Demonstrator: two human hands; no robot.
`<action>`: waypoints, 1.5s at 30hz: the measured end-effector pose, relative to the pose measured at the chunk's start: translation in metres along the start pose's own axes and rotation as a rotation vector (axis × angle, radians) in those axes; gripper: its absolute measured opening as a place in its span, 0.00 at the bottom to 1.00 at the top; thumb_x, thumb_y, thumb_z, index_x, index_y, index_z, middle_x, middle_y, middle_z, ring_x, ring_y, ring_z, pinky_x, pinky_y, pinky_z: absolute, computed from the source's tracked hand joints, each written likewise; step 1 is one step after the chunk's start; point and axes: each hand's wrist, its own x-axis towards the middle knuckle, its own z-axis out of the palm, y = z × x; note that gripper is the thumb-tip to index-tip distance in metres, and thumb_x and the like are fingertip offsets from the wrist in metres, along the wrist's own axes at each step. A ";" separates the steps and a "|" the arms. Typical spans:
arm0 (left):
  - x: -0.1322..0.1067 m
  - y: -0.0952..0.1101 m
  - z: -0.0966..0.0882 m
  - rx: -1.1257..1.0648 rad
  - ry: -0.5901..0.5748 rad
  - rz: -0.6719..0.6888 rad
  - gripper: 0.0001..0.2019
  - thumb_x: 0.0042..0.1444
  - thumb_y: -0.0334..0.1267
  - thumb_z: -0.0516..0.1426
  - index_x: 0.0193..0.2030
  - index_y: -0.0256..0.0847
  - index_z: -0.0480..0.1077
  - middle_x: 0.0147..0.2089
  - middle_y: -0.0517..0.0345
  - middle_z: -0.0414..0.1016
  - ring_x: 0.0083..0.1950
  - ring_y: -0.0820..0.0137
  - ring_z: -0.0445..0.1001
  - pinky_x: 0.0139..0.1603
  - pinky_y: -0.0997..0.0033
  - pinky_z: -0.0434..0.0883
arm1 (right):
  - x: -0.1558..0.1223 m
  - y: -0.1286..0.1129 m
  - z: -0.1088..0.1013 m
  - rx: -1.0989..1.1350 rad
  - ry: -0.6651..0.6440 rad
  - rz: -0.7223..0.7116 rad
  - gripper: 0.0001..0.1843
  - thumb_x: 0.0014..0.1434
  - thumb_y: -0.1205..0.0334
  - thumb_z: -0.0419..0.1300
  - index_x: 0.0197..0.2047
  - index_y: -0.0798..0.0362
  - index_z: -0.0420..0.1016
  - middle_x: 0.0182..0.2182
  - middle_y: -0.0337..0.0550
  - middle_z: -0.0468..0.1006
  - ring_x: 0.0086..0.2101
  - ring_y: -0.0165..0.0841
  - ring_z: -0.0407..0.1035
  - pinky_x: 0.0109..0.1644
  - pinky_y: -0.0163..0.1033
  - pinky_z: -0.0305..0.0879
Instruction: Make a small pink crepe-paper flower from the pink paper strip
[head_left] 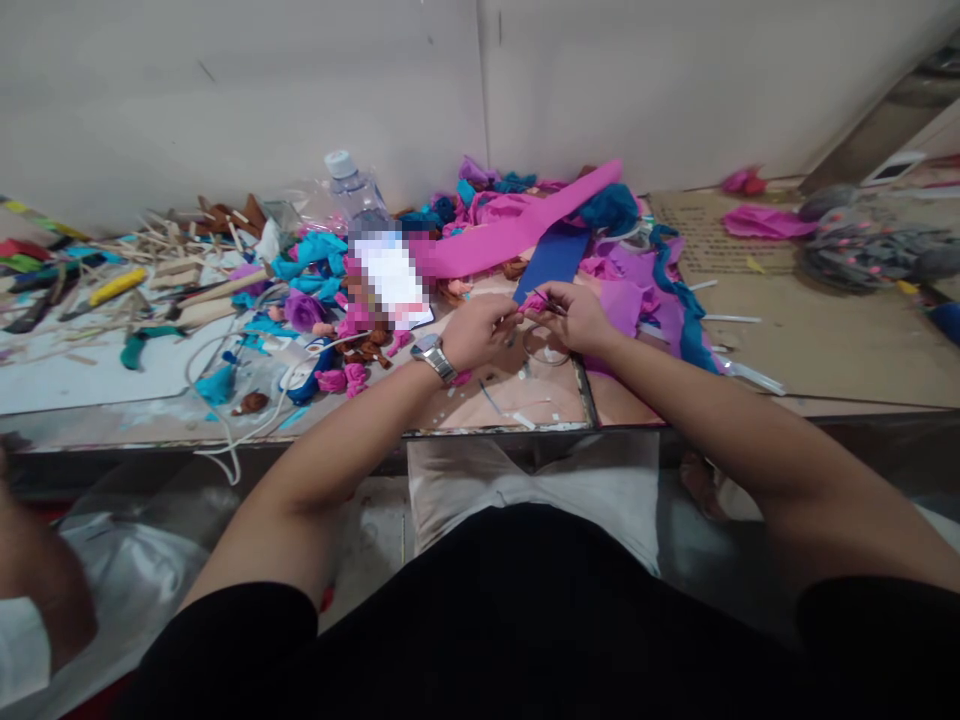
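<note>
My left hand [480, 330], with a metal watch on its wrist, and my right hand [574, 318] meet over the low table's front part. Both are closed in a pinch on a small pink crepe-paper piece [534, 301] held between them. A clear tape ring [541, 345] lies on the board just under my hands. Behind them lie a blue paper sheet [555, 258] and a long pink crepe roll [525, 225].
Pink, purple and teal crepe scraps [637, 290] and small paper roses [345, 378] cover the table. A water bottle [356, 190], wooden sticks, hand tools [142, 345] and a white cable [225, 440] lie left. A grey knitted heap [862, 245] sits right. Another person's arm [37, 580] shows at lower left.
</note>
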 end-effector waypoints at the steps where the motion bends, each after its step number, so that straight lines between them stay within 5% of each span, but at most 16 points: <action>1: 0.000 0.001 0.000 -0.025 -0.010 -0.016 0.20 0.76 0.48 0.53 0.32 0.43 0.68 0.31 0.54 0.72 0.34 0.64 0.67 0.40 0.61 0.60 | 0.000 -0.001 0.000 0.007 -0.004 0.000 0.28 0.51 0.35 0.79 0.36 0.49 0.76 0.31 0.38 0.79 0.35 0.36 0.74 0.45 0.42 0.76; 9: -0.002 0.000 0.002 -0.619 -0.167 -0.295 0.37 0.69 0.76 0.50 0.37 0.40 0.74 0.34 0.55 0.75 0.36 0.67 0.70 0.42 0.65 0.67 | -0.003 -0.004 -0.002 0.037 -0.108 -0.005 0.29 0.53 0.35 0.79 0.39 0.50 0.77 0.33 0.39 0.81 0.34 0.36 0.76 0.45 0.41 0.77; 15: 0.000 -0.004 0.007 -0.949 -0.268 -0.441 0.36 0.57 0.78 0.64 0.37 0.40 0.72 0.34 0.56 0.73 0.34 0.70 0.69 0.38 0.68 0.67 | -0.005 -0.014 -0.001 0.037 -0.130 0.013 0.28 0.53 0.36 0.78 0.37 0.50 0.77 0.31 0.40 0.81 0.34 0.36 0.76 0.45 0.42 0.78; 22: 0.002 0.001 0.002 -0.581 -0.181 -0.253 0.35 0.68 0.76 0.54 0.35 0.40 0.69 0.31 0.58 0.69 0.33 0.70 0.64 0.38 0.66 0.63 | -0.004 -0.017 -0.002 -0.026 -0.085 -0.021 0.32 0.54 0.29 0.75 0.35 0.51 0.76 0.31 0.40 0.78 0.34 0.33 0.70 0.42 0.39 0.72; 29: 0.000 0.005 0.000 -0.288 -0.091 -0.064 0.31 0.75 0.69 0.47 0.36 0.43 0.67 0.31 0.57 0.70 0.33 0.67 0.64 0.40 0.64 0.61 | -0.003 -0.008 -0.001 0.014 -0.059 0.020 0.30 0.53 0.32 0.78 0.36 0.50 0.77 0.30 0.38 0.78 0.33 0.33 0.69 0.40 0.39 0.70; 34: 0.000 0.006 -0.002 -0.244 -0.087 -0.063 0.29 0.76 0.66 0.48 0.36 0.43 0.67 0.31 0.55 0.70 0.34 0.64 0.66 0.40 0.62 0.61 | -0.003 -0.001 0.002 0.004 0.003 0.006 0.33 0.48 0.31 0.80 0.40 0.50 0.79 0.36 0.41 0.83 0.37 0.36 0.73 0.47 0.43 0.75; 40: -0.001 0.005 0.000 -0.232 -0.072 -0.050 0.27 0.76 0.63 0.49 0.36 0.43 0.67 0.31 0.55 0.71 0.34 0.65 0.66 0.40 0.63 0.61 | -0.003 -0.003 0.004 -0.035 -0.002 0.005 0.33 0.49 0.29 0.79 0.37 0.50 0.78 0.32 0.38 0.79 0.33 0.34 0.68 0.42 0.40 0.70; 45: -0.002 0.003 0.004 -0.478 -0.119 -0.194 0.32 0.72 0.71 0.50 0.35 0.42 0.68 0.31 0.57 0.69 0.34 0.67 0.65 0.40 0.64 0.63 | -0.003 -0.020 0.003 -0.099 -0.027 -0.025 0.35 0.51 0.25 0.76 0.31 0.49 0.72 0.26 0.35 0.73 0.29 0.31 0.61 0.37 0.39 0.65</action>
